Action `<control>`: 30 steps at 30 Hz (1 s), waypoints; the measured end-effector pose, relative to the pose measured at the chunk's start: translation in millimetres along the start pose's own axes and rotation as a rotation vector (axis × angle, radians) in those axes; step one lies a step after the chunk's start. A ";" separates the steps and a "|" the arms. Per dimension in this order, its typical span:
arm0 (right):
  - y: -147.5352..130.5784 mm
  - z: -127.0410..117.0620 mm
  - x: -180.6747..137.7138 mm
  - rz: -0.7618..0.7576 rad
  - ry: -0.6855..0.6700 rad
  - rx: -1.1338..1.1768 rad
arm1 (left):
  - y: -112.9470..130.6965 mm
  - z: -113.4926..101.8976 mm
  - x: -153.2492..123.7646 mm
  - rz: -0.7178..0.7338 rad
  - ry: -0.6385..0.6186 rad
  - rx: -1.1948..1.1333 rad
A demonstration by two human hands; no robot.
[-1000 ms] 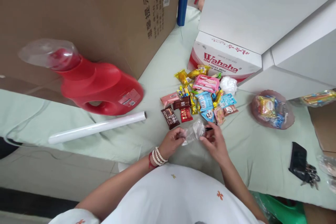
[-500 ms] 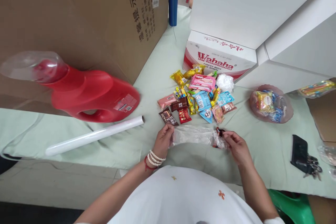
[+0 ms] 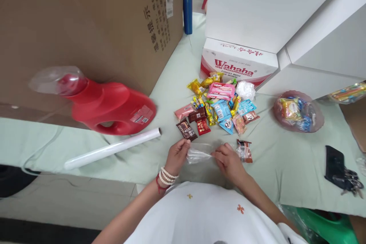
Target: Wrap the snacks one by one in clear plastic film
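A bunched strip of clear plastic film (image 3: 198, 155) stretches between my two hands, low over the table. At its left end, my left hand (image 3: 177, 156) is closed in a pinch, with beaded bracelets on the wrist. My right hand (image 3: 228, 162) grips the other end between thumb and fingers. Just right of that hand lies a brown wrapped snack (image 3: 244, 151) on the cloth. Beyond my hands spreads a pile of packaged snacks, among them a dark cocoa packet (image 3: 187, 129), a red packet (image 3: 203, 126), a pink nabati pack (image 3: 220, 91) and a light blue packet (image 3: 221, 110).
On the left are a red plastic jug (image 3: 114, 108), a white roll (image 3: 114, 148) and a large cardboard box (image 3: 94, 19). A Wahaha carton (image 3: 238, 63) stands behind the snacks. To the right sit a pink bowl (image 3: 317, 120) of snacks and a black case with keys (image 3: 335, 164).
My right hand has moved left along the film, away from the brown snack, which now lies on the cloth. The film between my hands is shorter and more bunched.
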State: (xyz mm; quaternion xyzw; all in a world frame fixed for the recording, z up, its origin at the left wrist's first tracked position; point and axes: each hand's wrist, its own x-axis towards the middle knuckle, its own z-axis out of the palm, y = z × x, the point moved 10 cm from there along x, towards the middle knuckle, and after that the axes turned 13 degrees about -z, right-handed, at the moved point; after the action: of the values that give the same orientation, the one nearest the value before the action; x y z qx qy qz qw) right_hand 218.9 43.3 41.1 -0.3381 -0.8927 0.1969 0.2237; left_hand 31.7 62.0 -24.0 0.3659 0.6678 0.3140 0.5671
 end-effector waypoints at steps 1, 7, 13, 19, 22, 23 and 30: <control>2.3 -7.8 -5.1 -0.012 0.072 0.009 | -4.0 -9.2 -1.3 -0.006 0.033 0.024; 16.5 -33.6 -37.1 0.011 0.304 0.040 | -34.0 -41.1 -17.6 -0.046 0.128 0.160; 46.3 -24.4 -84.1 0.477 0.531 0.188 | 10.8 -28.1 -63.1 0.664 0.369 0.712; 54.2 33.9 -86.8 0.835 0.449 0.594 | -0.6 37.2 -82.9 0.980 -0.117 0.989; 57.5 37.5 -75.6 0.815 0.495 0.610 | -16.0 45.5 -81.4 0.908 -0.299 1.039; 59.8 36.0 -74.3 0.811 0.544 0.640 | -18.9 43.9 -80.9 0.887 -0.309 1.041; 75.7 16.8 -78.9 0.787 0.708 0.782 | -27.1 25.5 -78.3 0.802 -0.200 1.002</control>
State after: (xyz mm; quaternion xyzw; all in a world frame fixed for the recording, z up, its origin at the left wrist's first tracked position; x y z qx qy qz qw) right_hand 301.9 37.8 -31.8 -0.5776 -0.4374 0.4507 0.5215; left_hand 60.2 -18.5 -9.4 0.8345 0.4888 0.1164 0.2260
